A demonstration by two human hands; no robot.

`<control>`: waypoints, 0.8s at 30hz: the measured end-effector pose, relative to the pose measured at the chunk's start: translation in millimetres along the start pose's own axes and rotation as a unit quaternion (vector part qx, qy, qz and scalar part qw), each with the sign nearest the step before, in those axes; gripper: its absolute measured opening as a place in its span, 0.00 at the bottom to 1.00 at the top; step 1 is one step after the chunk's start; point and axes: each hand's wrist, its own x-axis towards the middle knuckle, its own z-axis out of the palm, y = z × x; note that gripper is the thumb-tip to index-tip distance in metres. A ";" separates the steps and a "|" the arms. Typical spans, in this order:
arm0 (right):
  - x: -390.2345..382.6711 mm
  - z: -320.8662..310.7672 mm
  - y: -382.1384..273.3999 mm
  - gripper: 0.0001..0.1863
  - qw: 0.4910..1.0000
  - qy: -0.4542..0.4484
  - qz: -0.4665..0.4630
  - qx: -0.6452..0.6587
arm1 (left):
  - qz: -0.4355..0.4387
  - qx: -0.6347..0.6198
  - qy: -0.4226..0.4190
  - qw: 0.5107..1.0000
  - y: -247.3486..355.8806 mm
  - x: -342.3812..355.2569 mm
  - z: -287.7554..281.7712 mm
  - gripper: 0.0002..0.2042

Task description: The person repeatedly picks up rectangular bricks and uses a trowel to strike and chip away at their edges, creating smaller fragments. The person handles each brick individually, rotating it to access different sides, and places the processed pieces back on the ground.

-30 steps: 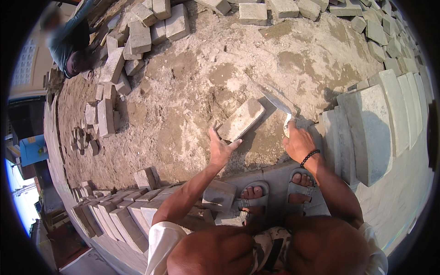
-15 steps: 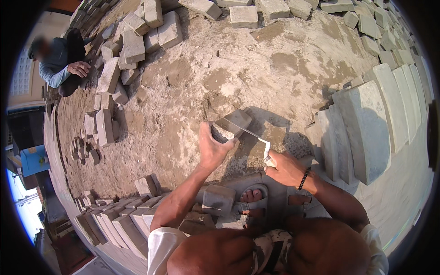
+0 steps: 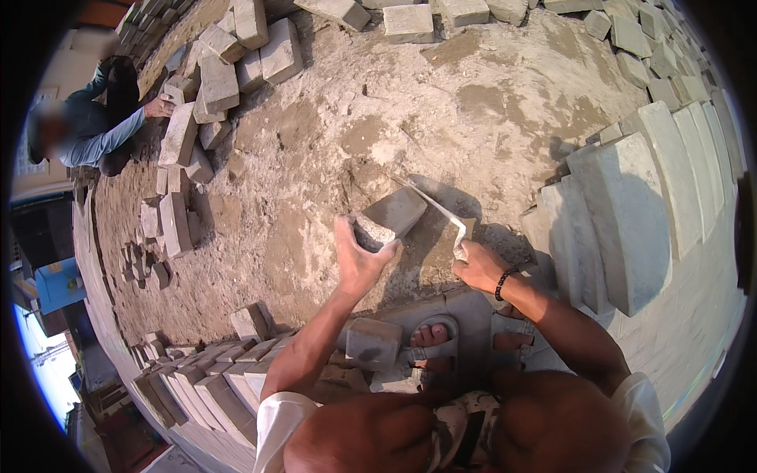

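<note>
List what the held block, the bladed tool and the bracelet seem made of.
Held block: probably concrete, rough and matte, given its speckled, grainy end. Bladed tool: likely metal, from its thin, pale blade; finish unclear. Bracelet: dark, smooth-looking beads, perhaps wood, stone or plastic.

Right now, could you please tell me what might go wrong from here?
The trowel in the right hand is close to the left hand, so a slip might nick it. The block gripped in the left hand could also slide free and, if it tumbled back, strike the bare toes in the open sandal.
</note>
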 end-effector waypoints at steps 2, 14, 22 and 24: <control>5.0 -12.0 7.1 0.19 1.000 -0.015 -0.021 0.003 | -0.022 -0.030 -0.010 0.999 -15.1 -3.3 -4.5 0.36; 10.2 -23.7 -0.8 0.21 0.998 -0.056 0.024 -0.007 | -0.017 -0.032 -0.008 0.999 -24.8 -14.6 -11.2 0.38; -53.4 -4.0 -47.3 0.18 0.981 -0.039 -0.187 -0.037 | -0.059 -0.029 -0.036 0.997 -23.7 -20.9 -17.7 0.37; -36.6 -5.6 -39.5 0.18 0.989 0.006 -0.146 -0.029 | -0.017 -0.045 -0.022 0.999 -28.6 -21.1 -14.5 0.36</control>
